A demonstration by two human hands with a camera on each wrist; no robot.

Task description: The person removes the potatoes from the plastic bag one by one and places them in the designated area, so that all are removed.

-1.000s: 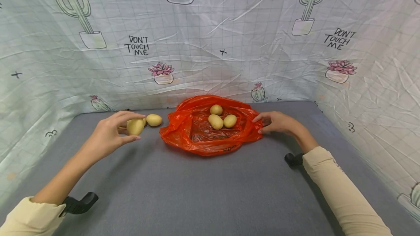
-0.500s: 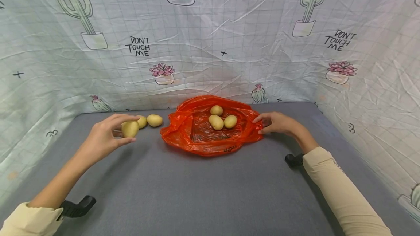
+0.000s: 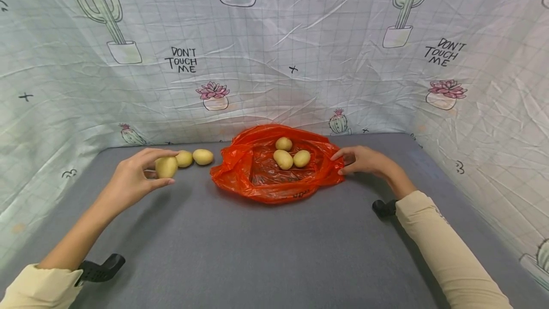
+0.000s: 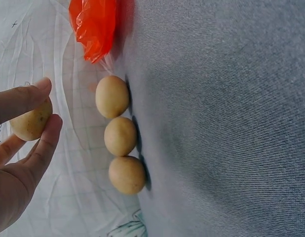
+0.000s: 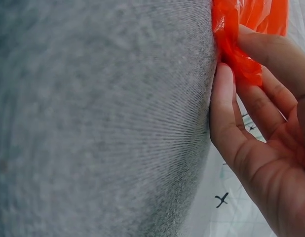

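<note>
Head view, clock face centred on the red plastic bag [image 3: 274,194], which lies on the grey table [image 3: 274,256], mouth gaping upward. Inside it we count three potatoes [image 3: 283,159] close together, at eleven, four and eight o'clock of their cluster. At nine o'clock of the bag, the left hand [image 3: 133,173] pinches a held potato [image 3: 166,168] between thumb and fingers, clear of the table. From the left wrist we see three loose potatoes [image 4: 120,136] in a row on the table, near the bag; the head view gives us just two. At three o'clock, the right hand [image 3: 364,160] pinches the bag's crumpled edge between thumb and fingers. At twelve we note a pale curtain [image 3: 266,61] printed with cacti. Cream sleeves [image 3: 450,256] on both arms.
</note>
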